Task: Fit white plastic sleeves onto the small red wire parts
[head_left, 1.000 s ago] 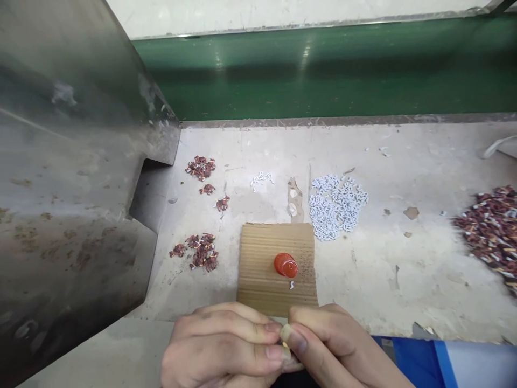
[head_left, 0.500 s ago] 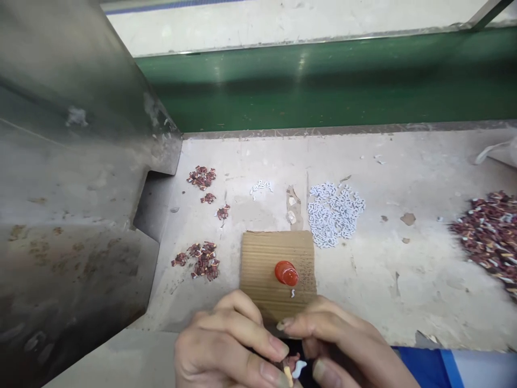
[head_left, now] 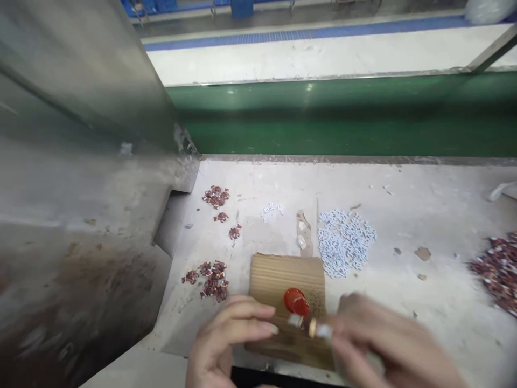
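My right hand [head_left: 379, 339], blurred by motion, pinches a small brown piece [head_left: 305, 323] with a tan band and a pale blue-white end between thumb and forefinger. It hovers over a ribbed cardboard square [head_left: 286, 275]. My left hand [head_left: 230, 337] is left of that piece, its fingers stretched out and apart, with nothing seen in them. A shiny red round cap or shallow dish [head_left: 296, 302] sits on the cardboard just beyond the held piece. Behind the cardboard to the right lies a pile of small pale blue S-shaped pieces [head_left: 345, 242].
Small clusters of brown pieces [head_left: 214, 280] lie at left, and a bigger brown heap [head_left: 498, 275] at far right. A few white pieces [head_left: 272, 210] sit behind the cardboard. A metal panel [head_left: 100, 215] walls the left side; a green belt [head_left: 323, 118] runs along the back.
My hands have parted and risen over the cardboard. The right hand has carried the brown piece away from the left, whose fingers have opened. The view has tilted up.
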The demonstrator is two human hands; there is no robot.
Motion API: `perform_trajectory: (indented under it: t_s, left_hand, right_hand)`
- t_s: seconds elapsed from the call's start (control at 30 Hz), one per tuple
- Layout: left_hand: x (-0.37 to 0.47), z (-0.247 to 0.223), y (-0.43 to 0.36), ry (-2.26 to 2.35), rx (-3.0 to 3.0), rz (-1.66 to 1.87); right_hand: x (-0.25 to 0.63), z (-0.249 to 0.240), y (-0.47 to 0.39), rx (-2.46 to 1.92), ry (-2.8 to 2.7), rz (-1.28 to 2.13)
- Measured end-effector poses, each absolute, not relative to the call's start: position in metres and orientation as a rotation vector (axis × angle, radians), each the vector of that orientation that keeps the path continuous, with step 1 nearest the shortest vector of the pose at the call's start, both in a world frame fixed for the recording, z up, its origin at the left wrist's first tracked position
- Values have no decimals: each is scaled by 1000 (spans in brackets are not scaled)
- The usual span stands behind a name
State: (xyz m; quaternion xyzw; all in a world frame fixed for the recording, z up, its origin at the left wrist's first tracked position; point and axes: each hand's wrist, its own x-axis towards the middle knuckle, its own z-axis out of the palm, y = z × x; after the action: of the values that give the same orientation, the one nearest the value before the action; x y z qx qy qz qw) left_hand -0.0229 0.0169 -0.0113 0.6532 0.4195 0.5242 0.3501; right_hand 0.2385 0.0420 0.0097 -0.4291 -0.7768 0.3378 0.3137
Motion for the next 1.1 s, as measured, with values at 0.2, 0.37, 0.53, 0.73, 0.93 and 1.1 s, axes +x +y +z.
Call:
perform_trajectory:
  t_s: [0.2, 0.37, 0.53, 0.73, 0.93, 1.1]
  left_hand:
    - [-95, -29, 2, 1820, 2170, 875]
    - [-75, -31, 52, 1897, 2156, 732]
    - [-47, -30, 114, 1919, 2108, 577]
    - [-49, -31, 125, 1831, 2095, 557]
    - [-35, 5, 92, 1513, 2156, 844]
    - [-18, 42, 65, 1085, 2077, 1105]
  right_hand:
    - [312, -5, 231, -1924, -2097, 38]
    - [339, -15, 319, -2297, -2090, -41]
    - [347, -18, 314, -2387, -2070, 15]
    - [326, 5, 231, -1976, -2078, 70]
    - [237, 31, 138, -1132, -2324, 793]
    - [196, 40, 95, -939, -2341, 1108]
